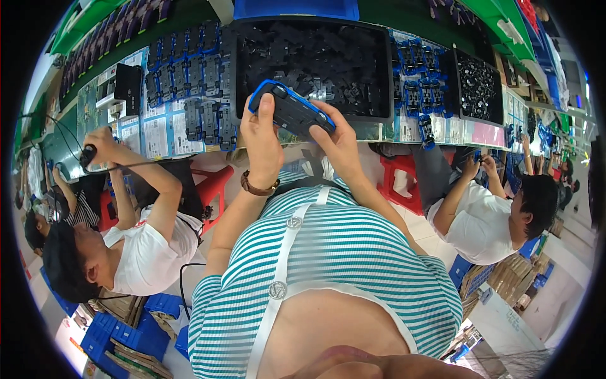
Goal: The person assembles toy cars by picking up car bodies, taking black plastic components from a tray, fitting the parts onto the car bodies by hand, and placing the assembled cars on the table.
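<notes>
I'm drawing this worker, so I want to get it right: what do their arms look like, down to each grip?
The left grip and right grip have no gloves. A brown band with a gold-coloured part circles the left wrist; no band shows on the right. The sleeves are short, with teal and white stripes.

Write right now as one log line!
left hand: holds blue toy car; right hand: holds same car; black underside: showing; black tray: beyond hands, holding black parts

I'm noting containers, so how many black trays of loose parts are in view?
2: the large tray beyond the held blue-and-black piece, and the smaller tray farther right. Others may be hidden.
</notes>
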Demonstrator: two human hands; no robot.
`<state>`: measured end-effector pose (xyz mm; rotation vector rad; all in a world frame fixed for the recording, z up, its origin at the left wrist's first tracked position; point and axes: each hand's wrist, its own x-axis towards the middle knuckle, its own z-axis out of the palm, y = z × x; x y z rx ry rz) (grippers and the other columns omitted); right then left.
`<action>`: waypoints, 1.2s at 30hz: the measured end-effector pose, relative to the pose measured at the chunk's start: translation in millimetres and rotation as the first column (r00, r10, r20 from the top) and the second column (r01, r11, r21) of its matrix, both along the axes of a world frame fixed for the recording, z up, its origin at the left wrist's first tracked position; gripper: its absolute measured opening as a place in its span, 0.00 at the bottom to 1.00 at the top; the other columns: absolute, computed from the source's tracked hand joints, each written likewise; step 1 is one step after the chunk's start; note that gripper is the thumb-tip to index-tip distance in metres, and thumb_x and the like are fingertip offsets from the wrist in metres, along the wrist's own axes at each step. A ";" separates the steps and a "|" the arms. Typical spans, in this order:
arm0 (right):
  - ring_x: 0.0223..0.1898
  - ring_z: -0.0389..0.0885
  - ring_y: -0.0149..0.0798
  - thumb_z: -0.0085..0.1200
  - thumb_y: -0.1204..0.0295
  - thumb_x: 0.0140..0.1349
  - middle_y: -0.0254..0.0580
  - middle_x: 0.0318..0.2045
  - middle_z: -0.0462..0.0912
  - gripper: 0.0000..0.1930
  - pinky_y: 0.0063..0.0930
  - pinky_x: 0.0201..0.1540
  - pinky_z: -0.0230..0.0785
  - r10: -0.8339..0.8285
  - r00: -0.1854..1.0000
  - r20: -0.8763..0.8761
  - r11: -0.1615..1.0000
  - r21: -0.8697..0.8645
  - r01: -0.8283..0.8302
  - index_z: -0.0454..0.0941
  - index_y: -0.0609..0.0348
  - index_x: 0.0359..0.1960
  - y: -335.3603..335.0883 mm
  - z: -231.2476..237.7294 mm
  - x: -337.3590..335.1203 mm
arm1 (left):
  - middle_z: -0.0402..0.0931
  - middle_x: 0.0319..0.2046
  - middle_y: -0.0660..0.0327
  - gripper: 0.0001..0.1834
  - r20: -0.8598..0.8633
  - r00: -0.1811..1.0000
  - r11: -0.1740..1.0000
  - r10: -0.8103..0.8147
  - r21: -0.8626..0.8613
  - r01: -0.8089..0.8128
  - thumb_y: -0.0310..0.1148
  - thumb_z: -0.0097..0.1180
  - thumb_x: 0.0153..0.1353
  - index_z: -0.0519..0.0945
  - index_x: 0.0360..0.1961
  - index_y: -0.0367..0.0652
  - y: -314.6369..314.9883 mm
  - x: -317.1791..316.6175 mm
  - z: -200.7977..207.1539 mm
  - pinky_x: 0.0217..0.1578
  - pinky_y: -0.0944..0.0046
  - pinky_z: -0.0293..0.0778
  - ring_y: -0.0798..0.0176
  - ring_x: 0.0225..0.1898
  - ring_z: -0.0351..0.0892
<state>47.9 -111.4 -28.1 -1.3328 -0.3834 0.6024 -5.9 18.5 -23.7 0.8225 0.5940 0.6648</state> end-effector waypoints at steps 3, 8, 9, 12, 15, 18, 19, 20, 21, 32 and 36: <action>0.48 0.75 0.27 0.58 0.74 0.62 0.40 0.49 0.77 0.22 0.20 0.51 0.69 -0.016 0.998 -0.065 0.999 -0.046 0.013 0.70 0.67 0.58 1.2 -0.3 0.2 | 0.77 0.32 0.70 0.12 -0.028 0.999 0.999 0.016 0.046 -0.015 0.40 0.55 0.67 0.78 0.42 0.42 1.3 -0.6 0.8 0.28 0.78 0.64 0.80 0.30 0.70; 0.45 0.76 0.26 0.60 0.72 0.61 0.39 0.45 0.79 0.22 0.20 0.49 0.70 -0.060 0.994 0.092 0.981 -0.178 0.076 0.73 0.67 0.55 -0.2 -6.4 2.8 | 0.76 0.30 0.71 0.10 -0.048 0.998 0.985 -0.037 -0.172 0.028 0.41 0.53 0.67 0.78 0.40 0.46 7.4 4.6 -15.0 0.29 0.76 0.67 0.79 0.30 0.73; 0.45 0.76 0.26 0.61 0.72 0.61 0.38 0.45 0.79 0.22 0.20 0.48 0.70 -0.064 0.988 0.143 0.966 -0.241 0.098 0.73 0.67 0.55 -0.9 -6.9 2.7 | 0.77 0.32 0.70 0.10 -0.034 0.998 0.983 -0.055 -0.177 0.048 0.41 0.53 0.68 0.78 0.40 0.47 5.5 5.5 -16.4 0.32 0.74 0.70 0.78 0.32 0.75; 0.45 0.76 0.26 0.61 0.72 0.60 0.39 0.44 0.79 0.22 0.20 0.47 0.70 -0.084 0.994 0.074 0.981 -0.170 0.096 0.73 0.67 0.55 -1.9 -1.7 4.6 | 0.79 0.37 0.66 0.11 0.009 0.995 0.981 -0.100 -0.166 0.100 0.40 0.51 0.69 0.77 0.44 0.44 3.8 1.6 -23.2 0.38 0.71 0.73 0.75 0.37 0.77; 0.44 0.78 0.30 0.62 0.68 0.57 0.42 0.43 0.81 0.23 0.23 0.46 0.71 -0.106 0.987 0.124 0.979 -0.160 0.125 0.74 0.63 0.54 -6.6 -1.4 7.4 | 0.80 0.46 0.58 0.16 0.118 0.975 0.964 -0.190 -0.165 0.208 0.41 0.47 0.71 0.76 0.49 0.40 1.4 2.1 -5.0 0.48 0.66 0.74 0.67 0.45 0.79; 0.43 0.78 0.30 0.62 0.68 0.57 0.43 0.43 0.81 0.23 0.23 0.46 0.71 -0.026 0.992 0.127 0.972 -0.230 0.055 0.76 0.63 0.53 -9.4 13.0 13.3 | 0.77 0.51 0.53 0.18 0.095 0.965 0.966 -0.243 -0.062 0.249 0.40 0.44 0.72 0.73 0.54 0.38 4.4 -6.1 -10.6 0.51 0.66 0.73 0.64 0.49 0.78; 0.43 0.78 0.30 0.62 0.68 0.57 0.43 0.43 0.81 0.23 0.23 0.46 0.71 -0.033 0.991 0.127 0.971 -0.232 0.062 0.76 0.63 0.53 -11.5 12.7 16.1 | 0.77 0.51 0.53 0.18 0.095 0.964 0.965 -0.250 -0.064 0.256 0.40 0.44 0.72 0.73 0.54 0.38 2.2 -6.4 -8.9 0.51 0.66 0.73 0.64 0.49 0.78; 0.44 0.78 0.30 0.62 0.67 0.57 0.42 0.43 0.80 0.22 0.23 0.48 0.70 -0.002 0.984 0.179 0.961 -0.270 0.051 0.76 0.63 0.53 -13.0 11.5 20.1 | 0.76 0.51 0.54 0.18 0.088 0.963 0.965 -0.254 -0.044 0.258 0.40 0.44 0.72 0.72 0.54 0.38 0.3 -6.7 -5.8 0.51 0.65 0.73 0.65 0.49 0.78; 0.45 0.77 0.30 0.62 0.67 0.57 0.41 0.44 0.80 0.22 0.24 0.49 0.70 0.030 0.973 0.229 0.950 -0.309 0.043 0.76 0.64 0.52 -14.5 10.9 22.5 | 0.76 0.51 0.54 0.17 0.080 0.963 0.965 -0.258 -0.024 0.261 0.39 0.43 0.73 0.72 0.54 0.38 -2.1 -7.3 -4.2 0.51 0.65 0.73 0.65 0.49 0.77; 0.39 0.78 0.25 0.62 0.69 0.59 0.37 0.39 0.82 0.18 0.18 0.44 0.70 -0.040 0.991 0.124 0.984 -0.170 0.061 0.78 0.64 0.49 -12.4 8.5 4.2 | 0.78 0.48 0.55 0.18 0.023 0.963 0.955 -0.269 0.133 0.264 0.39 0.49 0.71 0.70 0.54 0.38 -21.3 -21.0 -3.1 0.50 0.71 0.70 0.70 0.46 0.76; 0.38 0.77 0.24 0.62 0.69 0.58 0.35 0.39 0.82 0.17 0.18 0.43 0.70 -0.095 0.988 0.124 0.966 -0.227 0.121 0.79 0.63 0.47 -12.2 8.2 4.7 | 0.78 0.45 0.58 0.18 -0.034 0.963 0.961 -0.269 0.052 0.271 0.39 0.49 0.71 0.69 0.56 0.40 -18.9 -16.4 -11.0 0.48 0.72 0.71 0.70 0.44 0.76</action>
